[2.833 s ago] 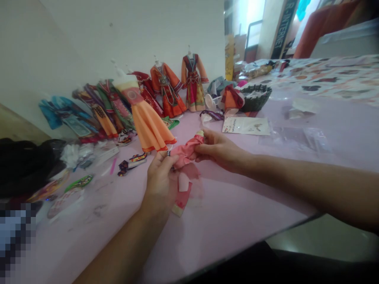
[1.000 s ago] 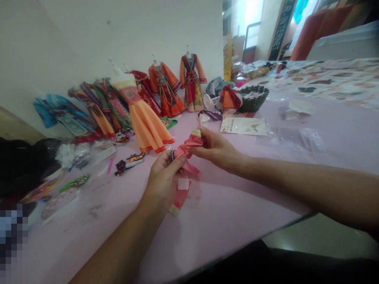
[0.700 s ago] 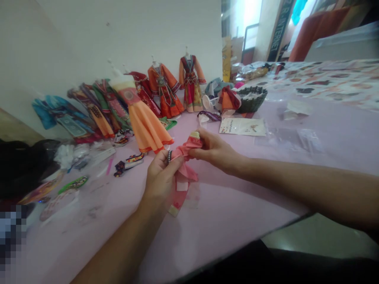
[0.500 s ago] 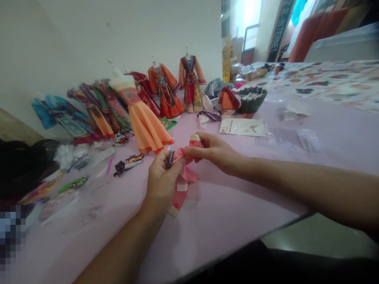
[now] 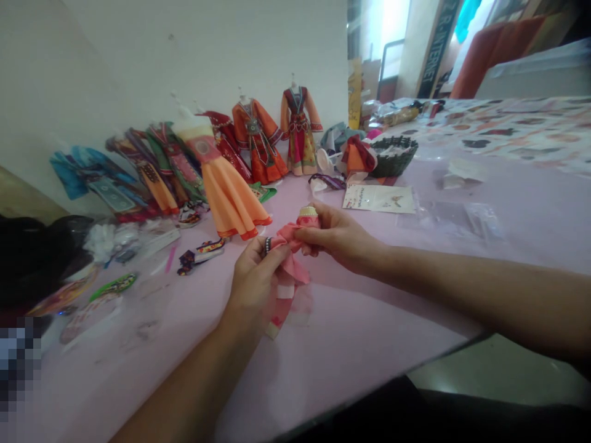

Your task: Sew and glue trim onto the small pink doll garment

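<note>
Between my two hands is a small pink doll garment [image 5: 295, 266] with pale cream trim and a dark beaded band. My left hand [image 5: 253, 274] pinches it near the beaded band [image 5: 268, 245], thumb on top. At the upper end, beside the cream edge [image 5: 308, 211], my right hand [image 5: 335, 237] grips the pink cloth with its thumb pressed on it. The lower part of the garment hangs down toward the table, partly hidden behind my left hand. Just beyond my left hand stands a doll form in an orange skirt [image 5: 233, 197].
Several dressed doll forms, one in red and orange [image 5: 299, 132], stand along the wall. A dark green basket [image 5: 392, 157] and a printed card [image 5: 379, 199] lie behind my right hand. Plastic bags [image 5: 113, 240] and trim pieces [image 5: 201, 255] are on the left of the pink table [image 5: 369, 344].
Both hands still hold the pink garment. My right hand has shifted slightly to the right, and the cloth between the hands looks a little more bunched and raised.
</note>
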The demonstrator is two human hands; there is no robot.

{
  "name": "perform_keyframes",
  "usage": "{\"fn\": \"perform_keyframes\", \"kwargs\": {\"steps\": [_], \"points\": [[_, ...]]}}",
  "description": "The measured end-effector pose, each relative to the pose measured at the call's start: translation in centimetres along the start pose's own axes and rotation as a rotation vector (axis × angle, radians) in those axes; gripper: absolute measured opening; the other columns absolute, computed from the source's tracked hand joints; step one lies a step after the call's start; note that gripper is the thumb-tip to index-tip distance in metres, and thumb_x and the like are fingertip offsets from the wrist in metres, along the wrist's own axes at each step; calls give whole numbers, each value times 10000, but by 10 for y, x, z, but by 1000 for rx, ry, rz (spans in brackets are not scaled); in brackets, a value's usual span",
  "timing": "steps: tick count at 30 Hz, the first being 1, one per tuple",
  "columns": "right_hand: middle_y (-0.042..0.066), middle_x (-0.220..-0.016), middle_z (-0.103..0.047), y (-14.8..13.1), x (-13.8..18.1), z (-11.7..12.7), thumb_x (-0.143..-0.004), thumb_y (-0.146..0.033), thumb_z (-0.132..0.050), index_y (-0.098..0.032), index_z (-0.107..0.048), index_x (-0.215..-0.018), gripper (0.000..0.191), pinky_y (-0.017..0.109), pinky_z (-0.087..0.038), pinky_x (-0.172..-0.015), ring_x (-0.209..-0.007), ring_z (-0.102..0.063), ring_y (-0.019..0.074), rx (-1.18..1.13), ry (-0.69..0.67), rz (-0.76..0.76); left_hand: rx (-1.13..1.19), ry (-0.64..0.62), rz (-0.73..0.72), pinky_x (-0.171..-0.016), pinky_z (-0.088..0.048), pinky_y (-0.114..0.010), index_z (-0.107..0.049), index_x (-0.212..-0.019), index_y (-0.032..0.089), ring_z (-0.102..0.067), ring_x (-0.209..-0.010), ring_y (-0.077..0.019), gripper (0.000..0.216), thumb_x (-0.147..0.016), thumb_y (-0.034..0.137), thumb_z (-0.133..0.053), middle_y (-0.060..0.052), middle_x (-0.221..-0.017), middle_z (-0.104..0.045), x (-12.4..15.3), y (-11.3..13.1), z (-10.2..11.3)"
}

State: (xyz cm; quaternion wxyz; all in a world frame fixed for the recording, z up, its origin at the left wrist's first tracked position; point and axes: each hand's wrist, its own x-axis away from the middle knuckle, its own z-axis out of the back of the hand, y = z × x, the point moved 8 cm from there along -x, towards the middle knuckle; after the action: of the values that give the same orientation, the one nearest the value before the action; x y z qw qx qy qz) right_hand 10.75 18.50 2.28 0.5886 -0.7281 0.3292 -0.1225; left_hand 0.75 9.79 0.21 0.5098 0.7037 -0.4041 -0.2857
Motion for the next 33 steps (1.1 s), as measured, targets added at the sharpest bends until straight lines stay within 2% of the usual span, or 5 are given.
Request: {"fn": "perform_keyframes", "kwargs": {"steps": [6,13,20,30,33], "points": [[-36,-657,-677,-4,-1,0,-738,-400,-884,-200,-499,-777,436,221,-453,-539,-552,-578,76,11,-6,53,23,5,15,-719,-522,-234,-612,-859,181,-670,-786,-124,298,-694,172,-860,4,-853,-695,1,1,0],[-61,-600,-626,-8,2,-2,-752,-402,-878,-206,-470,-762,453,226,-446,-520,-535,-568,82,96,-1,89,37,-101,73,-596,-526,-276,-598,-751,187,-619,-712,-162,144,-773,222,-736,-19,-754,-638,6,4,-11],[-63,-589,-639,-8,1,2,-813,-247,-783,-209,-471,-781,316,227,-457,-532,-530,-581,84,114,26,113,18,7,70,-597,-506,-227,-602,-745,174,-594,-679,-120,174,-763,186,-774,-3,-744,-622,5,4,-1],[-68,-616,-614,-7,1,4,-829,-273,-758,-221,-444,-806,320,228,-468,-539,-556,-595,92,165,30,103,-90,12,99,-366,-174,-176,-599,-778,168,-325,-360,2,178,-716,152,-765,59,-634,-595,3,2,6],[-59,-625,-621,-8,2,2,-834,-280,-755,-224,-439,-795,324,234,-476,-539,-556,-592,95,199,19,107,-93,30,108,-356,-189,-174,-597,-768,169,-355,-347,-3,187,-697,133,-766,77,-588,-568,3,3,7]]}}
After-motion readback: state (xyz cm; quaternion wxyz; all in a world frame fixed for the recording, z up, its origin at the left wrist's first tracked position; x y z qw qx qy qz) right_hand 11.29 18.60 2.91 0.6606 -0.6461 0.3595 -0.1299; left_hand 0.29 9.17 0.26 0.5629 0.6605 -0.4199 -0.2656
